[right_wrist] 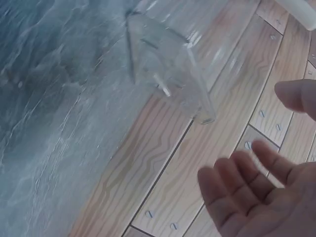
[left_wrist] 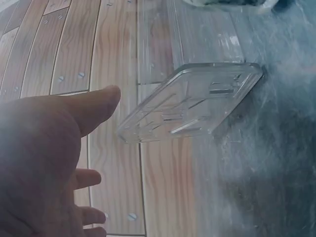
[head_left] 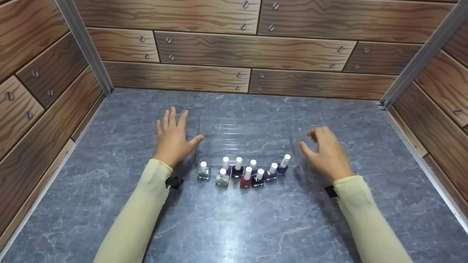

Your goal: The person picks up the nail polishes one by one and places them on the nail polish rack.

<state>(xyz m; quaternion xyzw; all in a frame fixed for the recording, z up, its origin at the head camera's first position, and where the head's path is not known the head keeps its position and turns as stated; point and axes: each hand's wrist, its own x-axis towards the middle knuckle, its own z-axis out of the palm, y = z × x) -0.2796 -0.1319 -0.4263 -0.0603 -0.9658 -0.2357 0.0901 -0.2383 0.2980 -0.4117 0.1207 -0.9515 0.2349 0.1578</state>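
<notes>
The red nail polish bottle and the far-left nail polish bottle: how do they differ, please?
The red nail polish bottle is deep red; the far-left nail polish bottle looks pale greyish. The red one stands close beside a dark bottle; the far-left one stands apart. The red one's cap is longer than the far-left one's. Both are white-capped.

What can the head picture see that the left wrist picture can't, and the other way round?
Only the head view shows the right grip, the pale yellow sleeves and the red nail polish bottle.

Only the left wrist view plainly shows slot-like marks on the end of the clear stand.

Both show the left grip, that stand, the grey tabletop and wooden planks.
</notes>
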